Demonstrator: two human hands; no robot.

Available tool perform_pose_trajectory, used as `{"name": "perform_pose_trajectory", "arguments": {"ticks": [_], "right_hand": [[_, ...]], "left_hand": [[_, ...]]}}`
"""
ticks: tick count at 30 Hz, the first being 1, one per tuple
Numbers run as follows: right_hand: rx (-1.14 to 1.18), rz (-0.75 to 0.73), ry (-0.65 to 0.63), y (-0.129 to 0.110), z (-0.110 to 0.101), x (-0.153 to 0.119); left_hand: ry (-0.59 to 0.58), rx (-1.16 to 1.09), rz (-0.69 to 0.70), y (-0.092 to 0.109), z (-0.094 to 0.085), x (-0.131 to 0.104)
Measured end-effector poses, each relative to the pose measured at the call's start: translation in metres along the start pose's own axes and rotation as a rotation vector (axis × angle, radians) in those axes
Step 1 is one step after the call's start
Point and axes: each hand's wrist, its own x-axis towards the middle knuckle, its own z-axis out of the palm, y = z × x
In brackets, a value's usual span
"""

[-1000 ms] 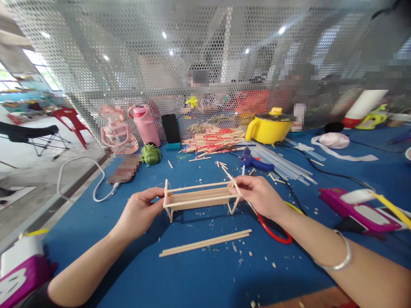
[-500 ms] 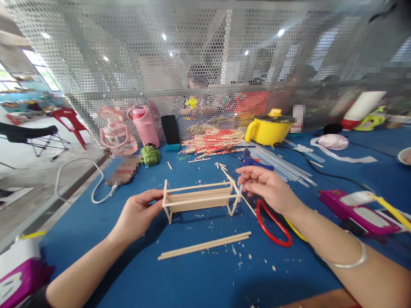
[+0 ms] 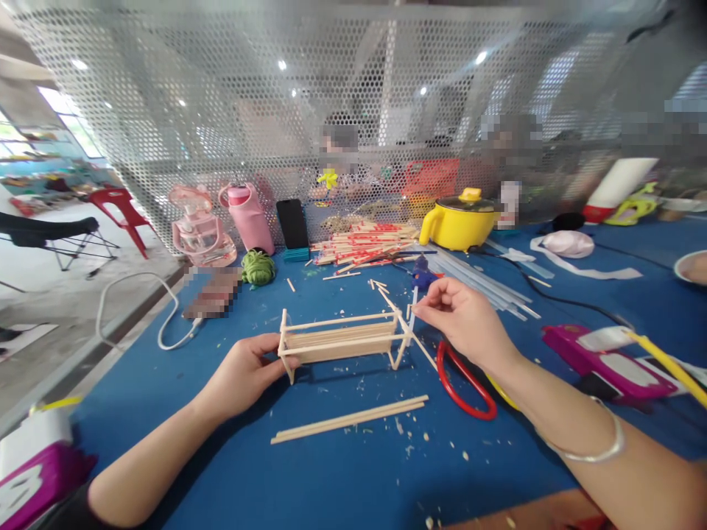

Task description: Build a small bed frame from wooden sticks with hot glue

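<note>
A small frame of wooden sticks (image 3: 342, 342) stands on the blue table. My left hand (image 3: 246, 372) grips its left end between thumb and fingers. Beside the frame's right end, my right hand (image 3: 469, 320) pinches a short piece of stick (image 3: 409, 313) between thumb and fingertips. Behind that hand is a blue glue gun (image 3: 422, 272), partly hidden. Two loose sticks (image 3: 350, 419) lie in front of the frame. Scissors with a red handle loop (image 3: 467, 394) lie under my right forearm.
Farther back are a heap of red-tipped sticks (image 3: 364, 243), a yellow pot (image 3: 461, 224), clear glue sticks (image 3: 480, 280), green yarn (image 3: 257, 266), a phone (image 3: 292, 223) and a pink bottle (image 3: 251, 221). Behind the perforated screen (image 3: 237, 96) sits a person. A magenta device (image 3: 613, 364) lies right.
My right hand has drawn its fingers together, and a short stick piece now shows at their tips. My left thumb has moved further right along the frame's lower edge.
</note>
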Motion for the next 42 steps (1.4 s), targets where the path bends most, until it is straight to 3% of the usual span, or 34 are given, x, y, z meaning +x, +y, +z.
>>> {"name": "perform_pose_trajectory", "arguments": {"ticks": [3, 6, 10, 12, 16, 18, 22, 27, 31, 37, 39, 42], "right_hand": [[-0.049, -0.062, 0.036, 0.010, 0.001, 0.002], [-0.150, -0.129, 0.091, 0.018, 0.001, 0.008], [-0.223, -0.130, 0.108, 0.006, -0.011, 0.020], [-0.328, -0.128, -0.073, -0.010, -0.022, 0.021], [-0.687, -0.178, -0.679, -0.034, -0.033, -0.009], [-0.696, -0.239, -0.757, -0.036, -0.028, -0.036], [-0.704, -0.306, -0.585, -0.024, -0.008, -0.079], [-0.603, -0.249, -0.506, -0.019, -0.001, -0.080], [-0.494, -0.251, -0.421, -0.027, -0.022, -0.069], [-0.544, -0.081, 0.043, -0.005, -0.077, -0.052], [-0.628, -0.055, 0.086, 0.003, -0.089, -0.046], [-0.703, -0.032, 0.048, 0.008, -0.098, -0.040]], "left_hand": [[-0.014, 0.082, -0.010, 0.004, 0.001, 0.000], [0.053, 0.126, -0.050, 0.002, -0.001, 0.000], [0.156, 0.149, -0.104, -0.008, -0.008, 0.002], [0.161, 0.104, -0.134, -0.014, -0.011, 0.004], [0.077, -0.009, -0.126, -0.021, -0.016, 0.006], [0.044, -0.032, -0.113, -0.024, -0.017, 0.007], [0.010, -0.059, -0.066, -0.026, -0.018, 0.006], [0.014, -0.060, -0.022, -0.024, -0.018, 0.005], [-0.004, -0.074, -0.009, -0.021, -0.020, 0.004], [0.050, -0.147, -0.039, -0.010, -0.026, -0.001], [0.096, -0.204, -0.073, -0.004, -0.025, -0.002], [0.148, -0.260, -0.100, 0.003, -0.020, -0.004]]}}
